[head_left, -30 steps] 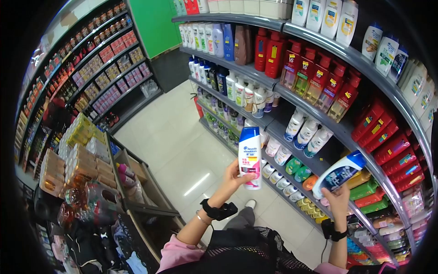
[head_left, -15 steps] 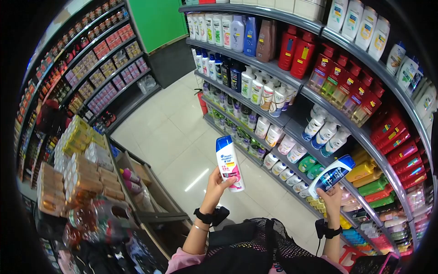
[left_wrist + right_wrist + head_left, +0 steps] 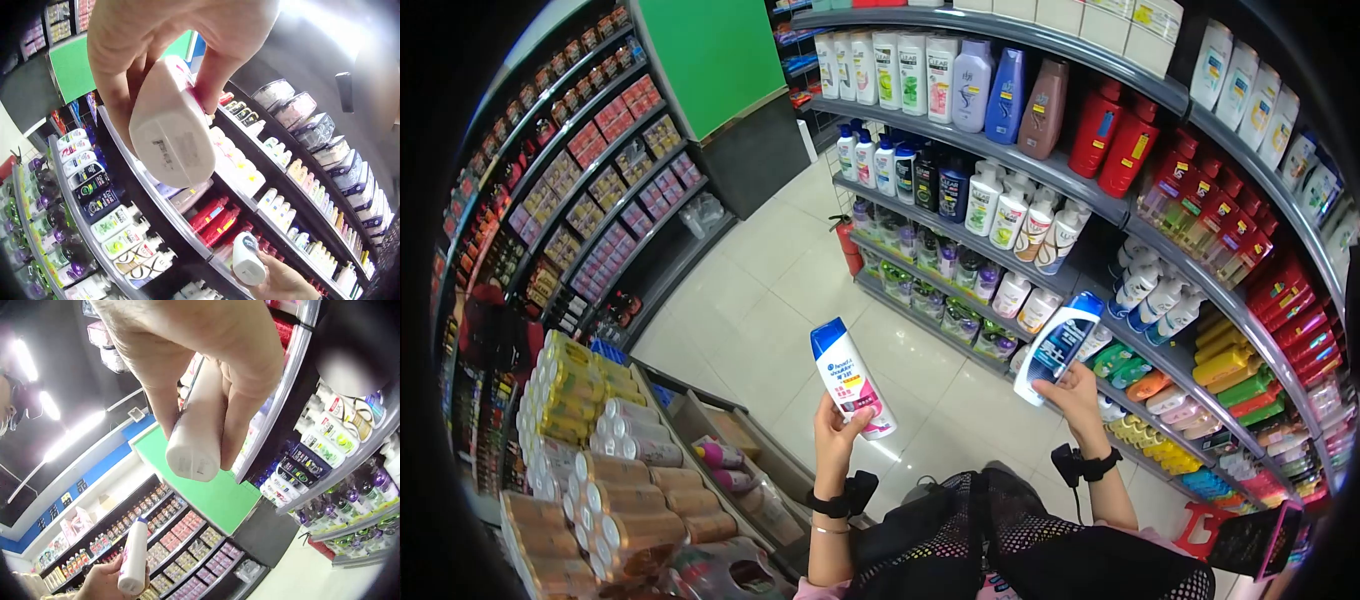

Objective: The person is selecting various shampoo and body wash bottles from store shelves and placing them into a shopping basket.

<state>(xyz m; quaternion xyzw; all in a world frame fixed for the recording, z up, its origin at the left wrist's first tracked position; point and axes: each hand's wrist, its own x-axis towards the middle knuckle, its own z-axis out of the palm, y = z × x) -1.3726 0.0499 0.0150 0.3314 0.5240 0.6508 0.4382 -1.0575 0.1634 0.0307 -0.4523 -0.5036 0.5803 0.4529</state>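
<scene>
Bottles (image 3: 853, 378) above glossy shop floor (image 3: 770, 275)

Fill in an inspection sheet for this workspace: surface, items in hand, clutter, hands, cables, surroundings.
Surface: glossy pale tiled floor beside dark-grey shelving stocked with bottles; no worktable seen.
Items in hand: white plastic bottle with blue cap and pink markings; white plastic bottle with blue cap and dark-blue label. Both tilted, caps uppermost.
Clutter: plastic-wrapped packs of tan cylinders and yellow cylinders, stacked at left.
Hands: left hand grips the pink-marked bottle low; right hand grips the other likewise.
Cables: thin black cable hangs by the right wrist.
Surroundings: flat green panel; red fire extinguisher by the shelf end.
</scene>
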